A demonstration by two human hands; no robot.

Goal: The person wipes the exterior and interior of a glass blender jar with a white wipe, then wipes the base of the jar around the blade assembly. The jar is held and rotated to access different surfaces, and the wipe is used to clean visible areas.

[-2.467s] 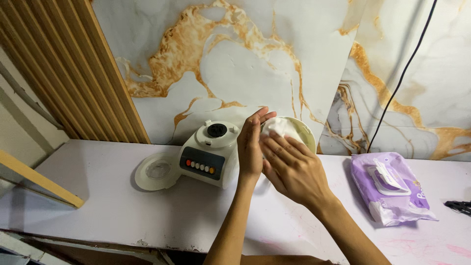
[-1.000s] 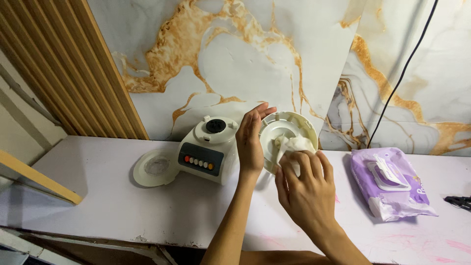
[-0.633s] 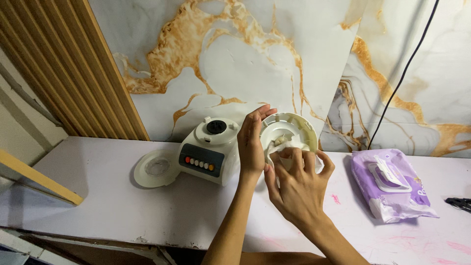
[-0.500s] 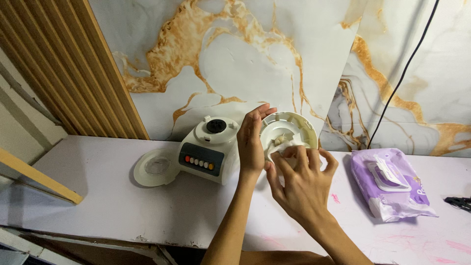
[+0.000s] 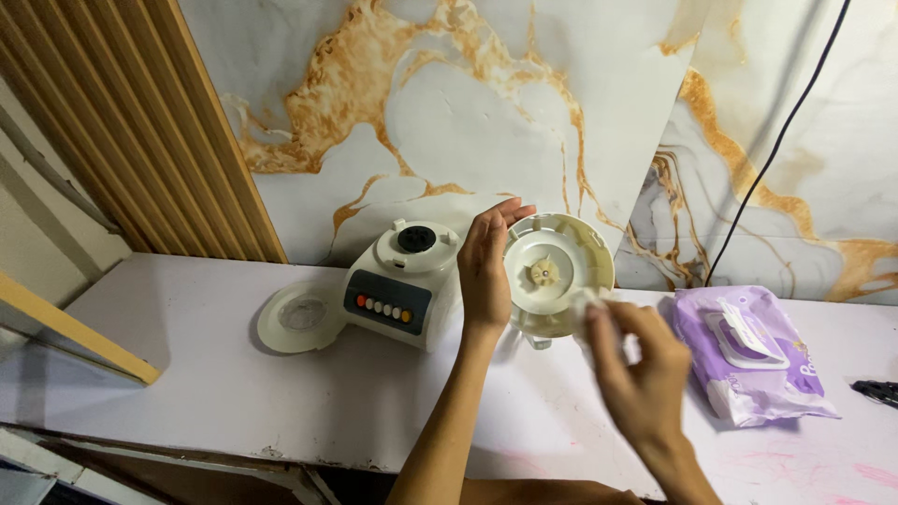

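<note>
- Since half a second ago, right hand (image 5: 636,374) has dropped down and to the right, off the face of the round part to its lower right edge; left hand has kept its place.
- Right hand: fingers pinched on a small white wipe (image 5: 589,304), which touches the lower right rim of the round part.
- Left hand (image 5: 486,266): clasped on the left edge of the cream round blender part (image 5: 557,276), holding it tilted on edge above the tabletop, its ribbed face with a small yellowish hub turned toward the camera.
- Blender base (image 5: 402,285): cream, with a dark panel and a row of coloured buttons; stands on the tabletop just left of the left hand.
- Round lid (image 5: 299,318): flat, cream with a clear middle; lies touching the left of the base.
- Wipes pack (image 5: 753,360): purple, white flap raised; lies right of the right hand, apart from it.
- Black cable (image 5: 776,140): runs down the marble wall (image 5: 468,93) behind the pack.
- Tabletop (image 5: 187,393): white, with faint pink marks at the right.
- Slatted wood panel (image 5: 122,122): left of the wall.
</note>
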